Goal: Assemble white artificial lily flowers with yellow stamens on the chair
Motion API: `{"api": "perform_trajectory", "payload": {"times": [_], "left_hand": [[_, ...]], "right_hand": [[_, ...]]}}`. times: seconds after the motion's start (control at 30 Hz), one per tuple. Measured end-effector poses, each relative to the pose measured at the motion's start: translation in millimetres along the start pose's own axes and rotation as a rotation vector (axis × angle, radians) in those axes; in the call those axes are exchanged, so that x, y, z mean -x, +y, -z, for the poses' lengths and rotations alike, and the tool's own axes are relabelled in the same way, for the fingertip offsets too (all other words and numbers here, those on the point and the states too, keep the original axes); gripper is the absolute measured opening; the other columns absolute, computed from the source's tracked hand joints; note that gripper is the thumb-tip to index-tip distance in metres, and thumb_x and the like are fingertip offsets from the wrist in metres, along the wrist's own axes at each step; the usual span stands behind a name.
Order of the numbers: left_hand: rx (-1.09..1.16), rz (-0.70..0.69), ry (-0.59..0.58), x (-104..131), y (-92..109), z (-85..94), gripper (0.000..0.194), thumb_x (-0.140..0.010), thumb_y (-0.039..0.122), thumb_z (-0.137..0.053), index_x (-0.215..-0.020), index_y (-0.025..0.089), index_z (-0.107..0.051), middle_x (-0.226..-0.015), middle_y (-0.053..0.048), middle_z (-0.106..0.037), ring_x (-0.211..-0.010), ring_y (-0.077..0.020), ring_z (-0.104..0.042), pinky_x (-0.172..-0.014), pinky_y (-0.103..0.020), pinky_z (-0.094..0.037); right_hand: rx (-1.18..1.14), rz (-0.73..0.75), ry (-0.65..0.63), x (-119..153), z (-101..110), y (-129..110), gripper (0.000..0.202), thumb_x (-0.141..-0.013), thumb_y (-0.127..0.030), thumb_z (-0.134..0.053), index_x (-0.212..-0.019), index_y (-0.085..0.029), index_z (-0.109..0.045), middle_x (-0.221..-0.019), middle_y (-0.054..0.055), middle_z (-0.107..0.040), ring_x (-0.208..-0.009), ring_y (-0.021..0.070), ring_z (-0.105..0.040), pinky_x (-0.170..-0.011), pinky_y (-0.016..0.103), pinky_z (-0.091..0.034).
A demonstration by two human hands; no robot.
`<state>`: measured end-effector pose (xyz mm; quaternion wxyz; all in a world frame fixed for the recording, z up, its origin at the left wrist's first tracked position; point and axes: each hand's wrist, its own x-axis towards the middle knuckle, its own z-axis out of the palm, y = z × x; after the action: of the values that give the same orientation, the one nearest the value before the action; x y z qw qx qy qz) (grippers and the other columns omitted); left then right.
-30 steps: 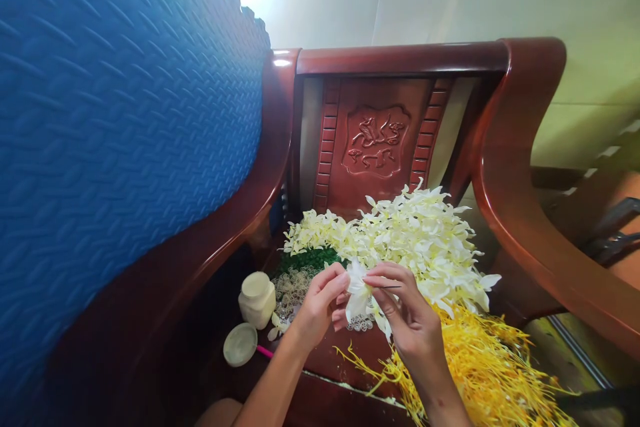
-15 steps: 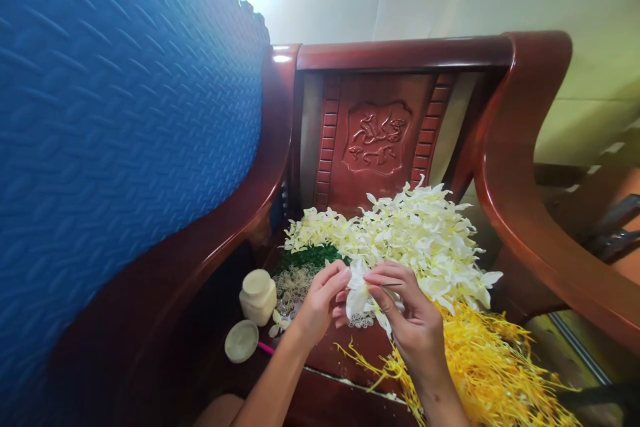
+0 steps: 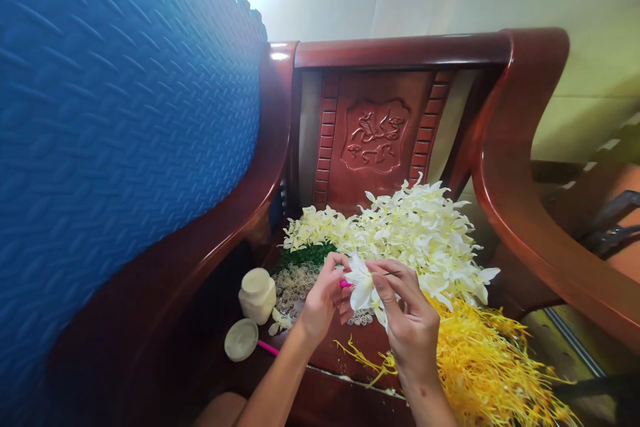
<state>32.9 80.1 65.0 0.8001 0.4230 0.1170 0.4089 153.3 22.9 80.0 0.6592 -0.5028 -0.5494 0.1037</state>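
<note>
Held a white flower [image 3: 361,283] over the seat [image 3: 327,352] in a narrow pinch of the right hand [image 3: 413,323], a pink stick [image 3: 345,284] in curled fingers of the left hand [image 3: 319,303], and judged the flower light, soft, easily creased, best gripped at its base.

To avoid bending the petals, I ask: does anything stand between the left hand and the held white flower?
Yes, a small pink object shows between the left hand and the white flower in the right hand. Nothing else visible stands there.
</note>
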Motion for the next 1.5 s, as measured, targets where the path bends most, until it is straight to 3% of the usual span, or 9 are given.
{"api": "perform_trajectory", "payload": {"times": [0.23, 0.5, 0.73, 0.87, 1.07, 1.13, 1.23, 1.37, 1.5], "left_hand": [[-0.114, -0.081, 0.032, -2.0, -11.9, 5.0, 0.028, -0.089, 0.032, -0.054, -0.104, 0.024, -0.031, -0.062, 0.007, -0.043, -0.046, -0.0054, -0.029, -0.043, -0.016, -0.024], [-0.206, -0.206, 0.071, -1.0, -8.8, -0.9, 0.033, -0.091, 0.036, -0.055, -0.104, 0.023, -0.028, -0.071, 0.005, -0.047, -0.052, -0.0051, -0.034, -0.049, -0.017, -0.027], [-0.210, -0.181, 0.101, 1.3, -7.8, -0.2, 0.036, -0.089, 0.039, -0.058, -0.105, 0.024, -0.030, -0.072, 0.005, -0.049, -0.053, -0.0058, -0.038, -0.051, -0.018, -0.029], [-0.063, -0.096, 0.164, -0.9, -6.6, -3.7, 0.041, -0.083, 0.036, -0.063, -0.106, 0.025, -0.031, -0.072, 0.005, -0.051, -0.055, -0.0072, -0.042, -0.053, -0.018, -0.031], [0.063, -0.034, 0.154, -2.9, -2.3, -4.9, 0.037, -0.073, 0.036, -0.066, -0.096, 0.023, -0.039, -0.068, 0.004, -0.048, -0.051, -0.0077, -0.039, -0.047, -0.019, -0.029], [0.061, -0.053, 0.120, -1.7, -0.9, -3.6, 0.035, -0.073, 0.040, -0.066, -0.092, 0.021, -0.043, -0.067, 0.004, -0.046, -0.051, -0.0077, -0.039, -0.047, -0.019, -0.030], [0.056, -0.062, 0.117, 0.0, -0.4, -1.8, 0.031, -0.075, 0.039, -0.066, -0.090, 0.020, -0.047, -0.068, 0.003, -0.046, -0.052, -0.0075, -0.038, -0.051, -0.020, -0.033], [0.042, -0.017, 0.129, 0.2, -3.0, 0.2, 0.027, -0.076, 0.034, -0.066, -0.089, 0.019, -0.048, -0.069, 0.003, -0.048, -0.053, -0.0073, -0.039, -0.052, -0.019, -0.033], [0.018, 0.004, 0.110, -0.4, -5.8, 1.8, 0.025, -0.075, 0.032, -0.067, -0.086, 0.018, -0.050, -0.066, 0.004, -0.044, -0.051, -0.0062, -0.036, -0.052, -0.019, -0.031]], "right_hand": [[-0.083, -0.110, -0.002, 1.7, -5.7, 0.1, 0.019, -0.088, -0.025, -0.061, -0.102, -0.027, -0.073, -0.103, 0.004, -0.067, -0.105, 0.0219, -0.057, -0.092, 0.040, -0.044], [0.009, -0.059, -0.073, 5.0, -7.6, 2.0, 0.024, -0.091, -0.025, -0.057, -0.111, -0.027, -0.071, -0.116, 0.005, -0.069, -0.121, 0.0237, -0.050, -0.103, 0.048, -0.040], [0.087, -0.040, -0.101, 8.4, -12.5, 8.0, 0.027, -0.091, -0.029, -0.055, -0.115, -0.027, -0.069, -0.124, 0.006, -0.065, -0.129, 0.0265, -0.043, -0.105, 0.054, -0.037], [0.075, -0.054, -0.097, 7.0, -12.3, 2.5, 0.028, -0.092, -0.031, -0.054, -0.116, -0.027, -0.068, -0.128, 0.007, -0.062, -0.129, 0.0264, -0.042, -0.108, 0.054, -0.032], [-0.073, -0.178, 0.108, 4.3, -8.0, -3.6, 0.031, -0.094, -0.038, -0.048, -0.115, -0.024, -0.066, -0.130, 0.007, -0.058, -0.128, 0.0243, -0.045, -0.110, 0.045, -0.029], [-0.134, -0.277, 0.128, 3.3, -6.6, -0.3, 0.031, -0.092, -0.042, -0.051, -0.113, -0.023, -0.066, -0.123, 0.007, -0.063, -0.122, 0.0246, -0.051, -0.106, 0.042, -0.035], [-0.258, -0.416, 0.015, 2.1, -5.4, 3.9, 0.035, -0.088, -0.046, -0.056, -0.112, -0.022, -0.067, -0.107, 0.007, -0.070, -0.102, 0.0241, -0.062, -0.087, 0.035, -0.048], [-0.319, -0.432, -0.145, 1.9, -5.1, 0.7, 0.032, -0.086, -0.045, -0.060, -0.105, -0.021, -0.069, -0.105, 0.007, -0.070, -0.095, 0.0221, -0.064, -0.078, 0.029, -0.049], [-0.383, -0.457, -0.124, 1.8, -6.1, -2.5, 0.030, -0.083, -0.042, -0.065, -0.104, -0.021, -0.067, -0.103, 0.008, -0.069, -0.092, 0.0212, -0.064, -0.074, 0.028, -0.050]]}}
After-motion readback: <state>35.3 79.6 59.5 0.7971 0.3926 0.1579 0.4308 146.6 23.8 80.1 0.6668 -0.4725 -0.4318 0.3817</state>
